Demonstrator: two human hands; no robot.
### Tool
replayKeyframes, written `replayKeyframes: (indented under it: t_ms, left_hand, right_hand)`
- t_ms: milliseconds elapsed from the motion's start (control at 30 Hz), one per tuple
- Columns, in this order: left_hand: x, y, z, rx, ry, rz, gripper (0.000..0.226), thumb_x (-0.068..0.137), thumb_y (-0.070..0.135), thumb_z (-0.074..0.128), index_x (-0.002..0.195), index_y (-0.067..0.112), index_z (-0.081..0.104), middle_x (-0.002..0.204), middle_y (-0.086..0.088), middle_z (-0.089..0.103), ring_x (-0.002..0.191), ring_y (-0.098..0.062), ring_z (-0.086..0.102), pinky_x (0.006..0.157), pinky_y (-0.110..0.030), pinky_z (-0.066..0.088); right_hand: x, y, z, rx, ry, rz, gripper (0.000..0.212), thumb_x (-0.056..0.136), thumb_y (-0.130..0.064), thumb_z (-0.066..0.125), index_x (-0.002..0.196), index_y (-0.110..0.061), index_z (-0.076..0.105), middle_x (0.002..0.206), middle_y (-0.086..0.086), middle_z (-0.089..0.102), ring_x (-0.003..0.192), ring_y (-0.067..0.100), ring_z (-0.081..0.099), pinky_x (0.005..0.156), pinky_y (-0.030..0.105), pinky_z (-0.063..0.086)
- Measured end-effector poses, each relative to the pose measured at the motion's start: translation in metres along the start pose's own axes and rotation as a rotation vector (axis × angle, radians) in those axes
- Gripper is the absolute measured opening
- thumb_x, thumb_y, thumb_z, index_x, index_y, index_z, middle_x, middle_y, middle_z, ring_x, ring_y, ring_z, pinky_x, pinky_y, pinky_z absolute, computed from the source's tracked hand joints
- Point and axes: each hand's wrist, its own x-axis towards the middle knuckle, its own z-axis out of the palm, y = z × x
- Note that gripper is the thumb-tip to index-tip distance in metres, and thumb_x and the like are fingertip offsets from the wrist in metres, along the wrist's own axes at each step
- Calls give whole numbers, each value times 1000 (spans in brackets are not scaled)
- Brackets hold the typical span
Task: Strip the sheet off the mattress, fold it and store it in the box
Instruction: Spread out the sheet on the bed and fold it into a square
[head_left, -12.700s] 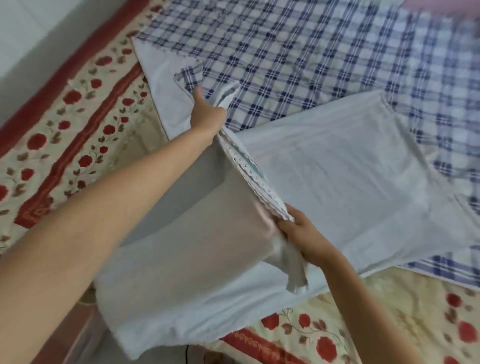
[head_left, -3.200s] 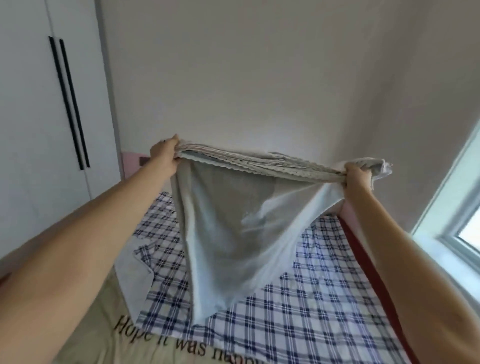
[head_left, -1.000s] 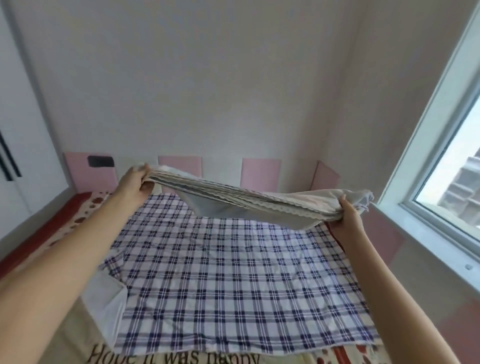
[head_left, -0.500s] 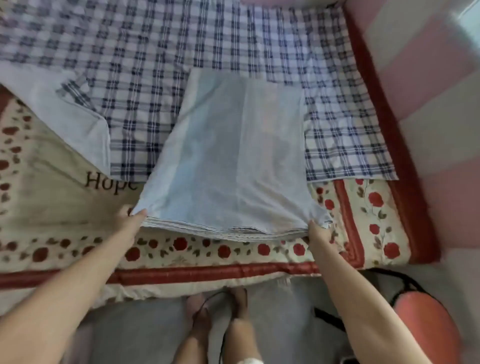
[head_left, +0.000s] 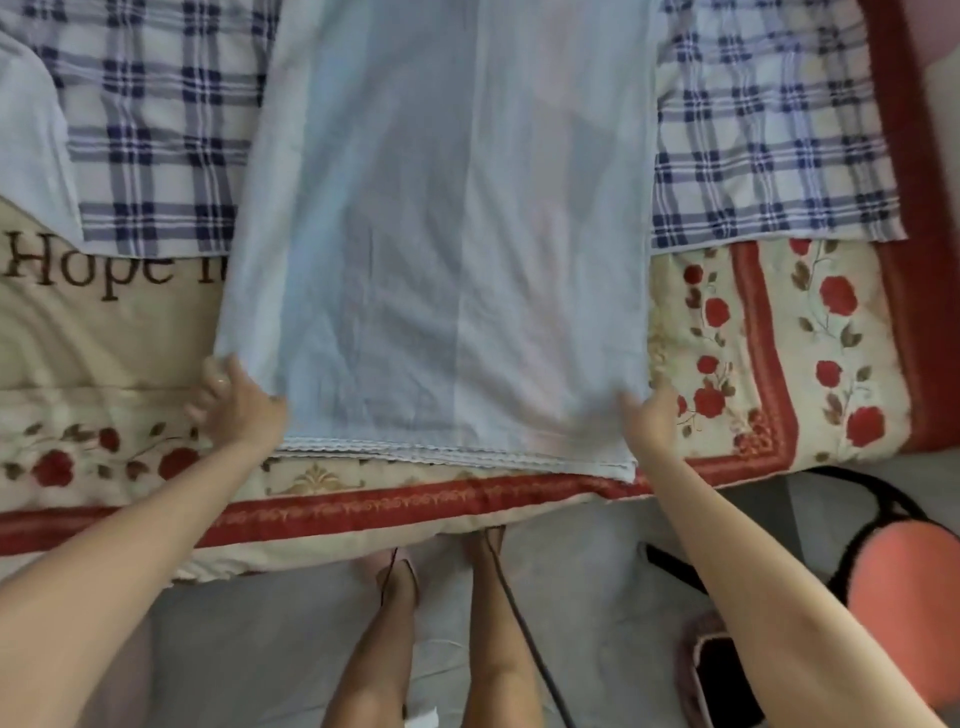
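You stand at the near edge of the mattress (head_left: 779, 364), its cream cover printed w/ red roses & a dark red border, the word "Hope" (head_left: 78, 267) lettered at left. A blue-and-white plaid blanket (head_left: 156, 130) lies across the far part of the mattress, its near hem stopping short of the rose band.

Down the middle lies the sheet (head_left: 441, 234): pale blue, folded into a long stack of several layers. Its far end is flat on the plaid & its near end on the floral cover. Its scalloped trim runs along the mattress's near edge, just inside the red border. A white cloth (head_left: 26, 130) shows at the far left edge, partly over the plaid.

Below the mattress are grey floor (head_left: 234, 649), your bare legs (head_left: 379, 649) &, at right, a coral-pink object (head_left: 909, 587) w/ a black strap; what it is can't be told.

Your hands are well apart, one at each near corner of the sheet. Your left hand (head_left: 236, 408) grips the near left corner, fingers curled round the fabric. Your right hand (head_left: 649, 421) holds the near right corner, fingers tucked under the layers. It's blurred, so finer detail can't be read.

A thin black cable (head_left: 524, 639) runs down past your right leg.
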Motion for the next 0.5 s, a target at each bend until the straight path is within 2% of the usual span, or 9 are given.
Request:
replayKeyframes:
  t_ms: [33, 100, 233, 333, 433, 500]
  left_hand:
    - [1, 17, 14, 39, -9, 137, 65, 86, 20, 60, 142, 13, 26, 153, -16, 10, 137, -38, 18, 110, -52, 13]
    - [1, 38, 30, 94, -33, 302, 68, 87, 27, 60, 145, 20, 24, 155, -13, 3, 141, -36, 7, 111, -52, 8]
    - [-2, 71, 53, 46, -59, 296, 83, 81, 42, 69, 147, 23, 22, 157, -11, -4, 144, -34, -3, 112, -54, 6]
    - [-6, 78, 63, 113, -100, 346, 96, 75, 52, 70, 149, 27, 16, 157, -10, -10, 144, -33, -8, 111, -58, 8]
    - [-17, 87, 76, 238, -164, 456, 102, 73, 60, 68, 150, 32, 8, 156, -5, -19, 143, -30, -17, 110, -59, 4]
    - [-27, 96, 83, 265, -202, 518, 106, 70, 65, 66, 150, 34, 3, 155, -2, -23, 142, -28, -22, 111, -60, 1]
  right_hand:
    - [17, -3, 8, -22, -72, -32, 62, 92, -23, 58, 145, -9, 29, 141, 10, 43, 123, 30, 48, 98, 40, 43]
    - [37, -12, 21, -80, -151, -38, 62, 89, -29, 63, 140, -10, 34, 137, 11, 47, 117, 30, 52, 95, 42, 46]
    - [68, -8, 31, -91, 37, -11, 61, 85, -31, 67, 135, -7, 40, 133, 11, 46, 121, 30, 48, 95, 41, 46]
    - [76, -4, 30, -17, 23, -65, 44, 83, -27, 70, 117, -11, 48, 105, 3, 57, 96, 27, 59, 75, 35, 47]
    - [80, 2, 27, 70, -39, -52, 40, 85, -28, 69, 113, -13, 45, 93, -2, 54, 80, 18, 55, 67, 30, 45]
    - [82, 4, 23, 68, -61, -43, 31, 84, -31, 68, 98, -13, 47, 79, -4, 50, 67, 13, 49, 56, 25, 38]
